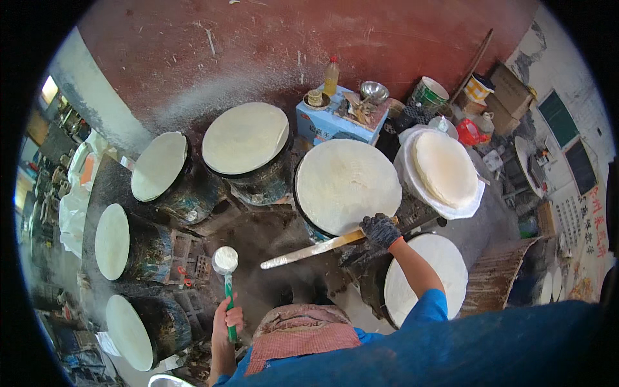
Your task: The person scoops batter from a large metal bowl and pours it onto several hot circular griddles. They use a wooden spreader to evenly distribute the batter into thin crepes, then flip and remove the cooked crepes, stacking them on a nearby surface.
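Note:
My left hand [227, 318] is closed round the green handle of a ladle [225, 260], whose round bowl holds white batter. On my right hand [381, 230] is a dark grey glove; it grips one end of a long wooden spatula [309, 251], and the pale blade points left. That hand is at the near edge of a round griddle covered by a thin pale pancake [348, 187]. Close by my right forearm is another pale round sheet [425, 277] on a griddle, partly hidden by the arm.
More drum-like stoves with pale sheets [245, 137] curve round to the left. A stack of round pancakes [445, 169] lies on white plastic at the right. Behind stands a blue box [335, 122] bearing an oil bottle [331, 76] and a metal bowl [374, 92]. Corrugated board [493, 277] lies right.

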Motion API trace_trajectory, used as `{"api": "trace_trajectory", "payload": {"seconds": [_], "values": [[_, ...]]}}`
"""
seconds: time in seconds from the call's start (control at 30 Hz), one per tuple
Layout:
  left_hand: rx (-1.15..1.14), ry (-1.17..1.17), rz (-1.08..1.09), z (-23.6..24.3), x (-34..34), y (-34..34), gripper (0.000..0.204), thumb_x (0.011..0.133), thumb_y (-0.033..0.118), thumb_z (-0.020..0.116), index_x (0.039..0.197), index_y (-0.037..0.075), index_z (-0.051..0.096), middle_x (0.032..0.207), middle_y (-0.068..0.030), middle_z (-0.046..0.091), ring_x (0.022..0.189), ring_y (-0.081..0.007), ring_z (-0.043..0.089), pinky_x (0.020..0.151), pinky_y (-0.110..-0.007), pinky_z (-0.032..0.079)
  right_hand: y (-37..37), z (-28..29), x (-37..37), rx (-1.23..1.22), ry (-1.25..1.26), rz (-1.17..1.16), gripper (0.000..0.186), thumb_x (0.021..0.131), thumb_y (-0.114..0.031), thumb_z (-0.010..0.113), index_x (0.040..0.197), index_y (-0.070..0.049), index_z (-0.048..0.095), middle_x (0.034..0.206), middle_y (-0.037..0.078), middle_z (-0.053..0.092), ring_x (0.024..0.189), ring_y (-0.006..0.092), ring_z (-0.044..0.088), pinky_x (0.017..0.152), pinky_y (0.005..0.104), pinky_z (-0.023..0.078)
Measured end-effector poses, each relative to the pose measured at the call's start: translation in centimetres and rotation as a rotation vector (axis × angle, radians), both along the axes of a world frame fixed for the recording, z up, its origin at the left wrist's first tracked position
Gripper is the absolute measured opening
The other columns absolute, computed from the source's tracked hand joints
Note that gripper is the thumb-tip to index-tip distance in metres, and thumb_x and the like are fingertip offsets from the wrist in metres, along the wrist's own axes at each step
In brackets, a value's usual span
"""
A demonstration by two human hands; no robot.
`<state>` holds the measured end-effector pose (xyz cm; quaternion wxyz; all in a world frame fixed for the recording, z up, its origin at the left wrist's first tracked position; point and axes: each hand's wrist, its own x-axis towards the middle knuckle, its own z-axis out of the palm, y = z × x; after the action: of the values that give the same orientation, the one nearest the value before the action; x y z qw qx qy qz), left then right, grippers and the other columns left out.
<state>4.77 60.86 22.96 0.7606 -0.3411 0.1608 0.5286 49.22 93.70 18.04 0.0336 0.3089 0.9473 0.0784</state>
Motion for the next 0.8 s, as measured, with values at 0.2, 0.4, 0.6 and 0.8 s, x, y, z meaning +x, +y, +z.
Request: {"api": "trace_trajectory", "payload": {"seconds": [0.2, 0.4, 0.6, 0.8], "values": [[0.026, -0.050, 0.036, -0.7, 2.5, 0.3, 0.028, 0.094, 0.029, 0.044, 0.111, 0.013, 0.059, 0.054, 0.0015, 0.034, 0.041, -0.0079, 0.033, 0.041, -0.025, 0.031, 6.7, 5.4, -1.6, -0.156, 0.027, -0.017, 0.018, 0.072, -0.021, 0.057, 0.084, -0.009, 0.061, 0.081, 0.014, 0.060, 0.074, 0.0295, 0.061, 0.069, 0.0427, 0.047], [0.003, 0.023, 0.032, 0.3, 3.2, 1.7, 0.028, 0.094, 0.030, 0.045, 0.113, 0.014, 0.057, 0.056, 0.0015, 0.036, 0.041, -0.0079, 0.033, 0.041, -0.025, 0.031, 21.7, 10.8, 4.5, -0.116, 0.497, -0.314, 0.026, 0.071, -0.028, 0.065, 0.086, -0.007, 0.065, 0.079, 0.014, 0.064, 0.071, 0.0291, 0.062, 0.066, 0.0401, 0.048], [-0.040, 0.045, 0.029, 1.3, 5.0, 3.4, 0.031, 0.094, 0.032, 0.044, 0.117, 0.014, 0.055, 0.057, 0.0016, 0.036, 0.043, -0.0077, 0.035, 0.042, -0.025, 0.032, 26.7, 12.2, 22.4, -0.387, 1.489, -0.917, 0.018, 0.072, -0.017, 0.069, 0.081, -0.002, 0.065, 0.054, 0.001, 0.052, 0.042, 0.0134, 0.048, 0.040, 0.0277, 0.038], [-0.080, 0.083, -0.083, 0.9, 5.9, 7.9, 0.033, 0.096, 0.034, 0.041, 0.119, 0.014, 0.052, 0.057, 0.0019, 0.035, 0.045, -0.0080, 0.035, 0.043, -0.025, 0.033, 20.8, 3.3, 34.0, -0.070, 2.046, -1.290, 0.018, 0.068, -0.014, 0.070, 0.073, 0.000, 0.060, 0.049, 0.009, 0.049, 0.035, 0.0197, 0.044, 0.033, 0.0330, 0.036]]}}
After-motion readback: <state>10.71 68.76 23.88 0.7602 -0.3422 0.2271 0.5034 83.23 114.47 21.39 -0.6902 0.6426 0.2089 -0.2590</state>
